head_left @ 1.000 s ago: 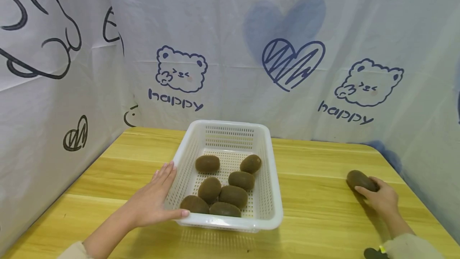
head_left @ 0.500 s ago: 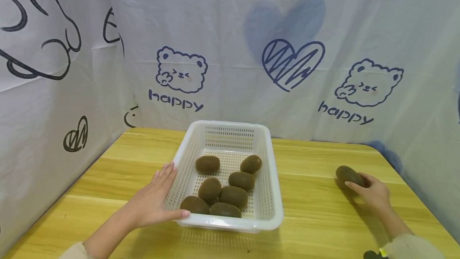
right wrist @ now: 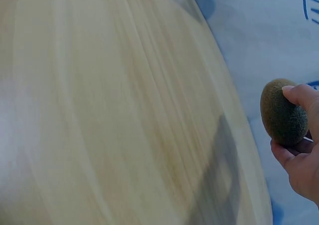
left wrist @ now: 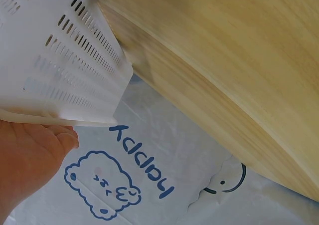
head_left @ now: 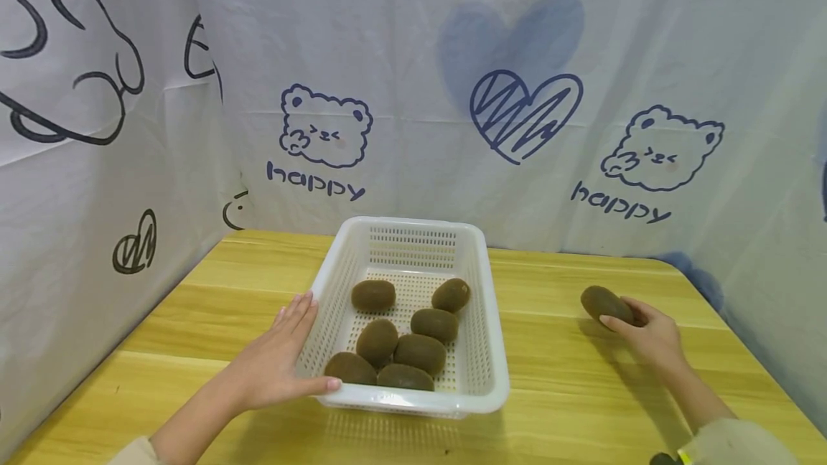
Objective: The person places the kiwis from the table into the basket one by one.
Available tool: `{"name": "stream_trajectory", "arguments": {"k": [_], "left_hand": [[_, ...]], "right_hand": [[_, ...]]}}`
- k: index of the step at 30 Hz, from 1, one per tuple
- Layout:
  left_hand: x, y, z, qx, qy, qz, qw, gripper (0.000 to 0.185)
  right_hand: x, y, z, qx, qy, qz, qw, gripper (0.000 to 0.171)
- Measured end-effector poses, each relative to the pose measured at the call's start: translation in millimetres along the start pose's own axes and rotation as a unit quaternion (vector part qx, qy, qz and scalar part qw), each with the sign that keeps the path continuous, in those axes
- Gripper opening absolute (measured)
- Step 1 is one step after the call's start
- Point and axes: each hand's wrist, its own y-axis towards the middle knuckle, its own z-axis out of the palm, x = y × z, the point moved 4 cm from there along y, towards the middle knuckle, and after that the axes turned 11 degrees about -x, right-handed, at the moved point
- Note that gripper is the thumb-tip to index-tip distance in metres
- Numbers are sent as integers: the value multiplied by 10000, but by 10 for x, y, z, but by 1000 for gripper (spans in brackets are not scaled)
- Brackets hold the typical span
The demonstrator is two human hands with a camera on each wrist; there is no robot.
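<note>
A white perforated basket (head_left: 494, 350) stands on the wooden table (head_left: 581, 393) and holds several brown kiwis (head_left: 420, 351). My left hand (head_left: 278, 361) lies flat against the basket's left wall (left wrist: 60, 70), fingers straight, thumb along its front corner. My right hand (head_left: 646, 336) grips one more kiwi (head_left: 604, 303) and carries it above the table to the right of the basket. In the right wrist view that kiwi (right wrist: 284, 111) sits between my thumb and fingers.
Printed white cloth (head_left: 452, 92) with bears and hearts walls the table at the back, left and right. The table's rounded right corner (head_left: 685, 271) lies just behind my right hand.
My right hand has lifted the kiwi and moved it left, toward the basket. The left hand and the basket have not moved.
</note>
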Motion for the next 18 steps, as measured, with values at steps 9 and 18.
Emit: {"name": "stream_trajectory", "arguments": {"k": [9, 18], "left_hand": [[-6, -6, -1, 3, -26, -5, 10000, 111], [-15, -4, -8, 12, -54, -17, 10000, 111]], "right_hand": [[292, -52, 16, 211, 302, -58, 9993, 72], [532, -127, 53, 424, 843, -63, 9955, 71]]}}
